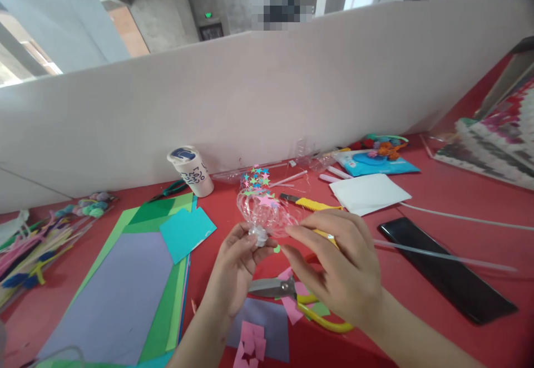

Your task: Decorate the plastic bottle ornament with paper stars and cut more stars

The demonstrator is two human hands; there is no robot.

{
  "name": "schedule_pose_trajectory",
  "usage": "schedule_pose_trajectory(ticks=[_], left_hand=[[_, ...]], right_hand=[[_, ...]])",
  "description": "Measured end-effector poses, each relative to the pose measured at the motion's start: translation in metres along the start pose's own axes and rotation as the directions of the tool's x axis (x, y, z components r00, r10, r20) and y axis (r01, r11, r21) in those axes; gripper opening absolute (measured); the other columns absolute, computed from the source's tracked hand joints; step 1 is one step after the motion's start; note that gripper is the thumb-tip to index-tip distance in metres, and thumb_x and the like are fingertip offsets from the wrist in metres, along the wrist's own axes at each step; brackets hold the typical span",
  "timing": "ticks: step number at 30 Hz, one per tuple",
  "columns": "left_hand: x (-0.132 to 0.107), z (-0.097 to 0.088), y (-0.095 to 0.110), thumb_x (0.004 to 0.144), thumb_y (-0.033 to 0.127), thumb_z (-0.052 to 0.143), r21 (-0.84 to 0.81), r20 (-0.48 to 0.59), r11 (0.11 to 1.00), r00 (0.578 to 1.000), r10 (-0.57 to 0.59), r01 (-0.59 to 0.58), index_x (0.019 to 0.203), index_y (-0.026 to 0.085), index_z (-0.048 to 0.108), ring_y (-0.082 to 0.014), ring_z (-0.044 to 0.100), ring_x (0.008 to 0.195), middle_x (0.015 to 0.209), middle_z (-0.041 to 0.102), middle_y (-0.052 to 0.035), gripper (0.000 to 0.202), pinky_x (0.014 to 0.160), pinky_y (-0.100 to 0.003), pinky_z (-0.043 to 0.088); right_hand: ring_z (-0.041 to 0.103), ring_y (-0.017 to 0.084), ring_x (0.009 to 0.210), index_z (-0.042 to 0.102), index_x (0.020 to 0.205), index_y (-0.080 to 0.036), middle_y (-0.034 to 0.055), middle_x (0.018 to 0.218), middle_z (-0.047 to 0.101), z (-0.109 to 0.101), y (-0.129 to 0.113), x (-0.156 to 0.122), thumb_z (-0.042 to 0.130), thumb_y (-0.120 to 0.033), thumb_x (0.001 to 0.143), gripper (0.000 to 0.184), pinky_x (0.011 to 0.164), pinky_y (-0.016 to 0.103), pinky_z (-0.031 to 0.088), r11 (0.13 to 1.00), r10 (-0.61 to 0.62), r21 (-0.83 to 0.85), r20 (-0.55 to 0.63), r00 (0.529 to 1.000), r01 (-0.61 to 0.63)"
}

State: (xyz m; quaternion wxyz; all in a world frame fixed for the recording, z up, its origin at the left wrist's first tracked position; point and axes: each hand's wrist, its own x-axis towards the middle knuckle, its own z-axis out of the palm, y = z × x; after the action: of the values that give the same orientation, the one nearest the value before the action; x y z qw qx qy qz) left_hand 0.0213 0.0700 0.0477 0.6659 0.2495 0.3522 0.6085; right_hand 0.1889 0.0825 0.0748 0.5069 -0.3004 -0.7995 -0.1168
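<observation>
The left hand (244, 259) is pinching, its thumb (243, 248) and fingers (233, 236) drawn together, with the left forearm (204, 323) below it. Right of that hand, the right hand (348, 265) points toward it, back upward, right index finger (314, 241) and right thumb (303, 273) parted; the right forearm (421, 329) slopes away from it.
</observation>
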Motion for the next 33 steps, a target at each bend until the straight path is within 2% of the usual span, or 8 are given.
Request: schedule_pose_trajectory(ticks=[3, 11, 15, 25, 33], left_hand=[[-0.0002, 0.0021, -0.0001, 0.074, 0.013, 0.064, 0.002, 0.006, 1.0, 1.0, 0.001, -0.001, 0.081, 0.016, 0.062, -0.0151, 0.068, 0.074, 0.078, 0.068, -0.0016, 0.008, 0.071, -0.024, 0.054], [-0.0011, 0.0024, -0.0018, 0.074, 0.012, 0.064, 0.024, 0.019, 1.0, 1.0, 0.01, -0.011, 0.083, 0.016, 0.063, -0.013, 0.065, 0.074, 0.079, 0.066, -0.0013, 0.01, 0.072, -0.023, 0.053], [-0.0015, 0.0006, -0.0038, 0.076, 0.012, 0.062, 0.029, 0.035, 1.0, 0.999, 0.001, -0.002, 0.085, 0.016, 0.062, -0.0139, 0.065, 0.077, 0.086, 0.068, -0.0031, 0.011, 0.074, -0.025, 0.053], [-0.0025, 0.0018, -0.0075, 0.078, 0.011, 0.059, 0.037, 0.075, 0.999, 0.997, 0.003, -0.006, 0.087, 0.016, 0.059, -0.0178, 0.067, 0.088, 0.099, 0.069, -0.0072, 0.01, 0.077, -0.029, 0.053], [-0.0053, 0.0021, -0.0072, 0.076, 0.011, 0.062, 0.047, 0.05, 0.999, 0.999, 0.008, -0.01, 0.09, 0.015, 0.058, -0.0176, 0.068, 0.083, 0.091, 0.07, -0.0051, 0.015, 0.074, -0.028, 0.054]], right_hand=[[0.056, 0.024, 0.086, 0.061, 0.101, -0.01, 0.0111, 0.093, 0.061, 0.0026, 0.0004, -0.0017, 0.071, -0.015, 0.075, 0.029, 0.082, 0.045, 0.047, 0.999, 0.002, -0.04, -0.005, 1.0, -0.002], [0.059, 0.024, 0.086, 0.062, 0.102, -0.011, 0.0104, 0.094, 0.063, 0.007, 0.0029, -0.0007, 0.072, -0.021, 0.074, 0.031, 0.086, 0.049, 0.045, 0.998, 0.046, -0.044, -0.006, 0.999, -0.047], [0.058, 0.024, 0.085, 0.063, 0.098, -0.012, 0.0096, 0.091, 0.064, 0.0073, 0.0025, -0.0007, 0.072, -0.019, 0.074, 0.027, 0.085, 0.048, 0.046, 0.996, 0.058, -0.07, -0.008, 0.998, -0.058], [0.056, 0.021, 0.083, 0.067, 0.093, -0.013, 0.0082, 0.085, 0.068, 0.0053, 0.003, -0.0017, 0.072, -0.017, 0.074, 0.02, 0.086, 0.045, 0.044, 0.99, -0.009, -0.143, -0.06, 0.998, 0.001], [0.054, 0.019, 0.081, 0.07, 0.087, -0.016, 0.005, 0.08, 0.072, 0.0063, 0.0021, -0.0001, 0.069, -0.015, 0.077, 0.01, 0.089, 0.042, 0.041, 0.977, -0.036, -0.214, -0.055, 0.998, 0.023]])
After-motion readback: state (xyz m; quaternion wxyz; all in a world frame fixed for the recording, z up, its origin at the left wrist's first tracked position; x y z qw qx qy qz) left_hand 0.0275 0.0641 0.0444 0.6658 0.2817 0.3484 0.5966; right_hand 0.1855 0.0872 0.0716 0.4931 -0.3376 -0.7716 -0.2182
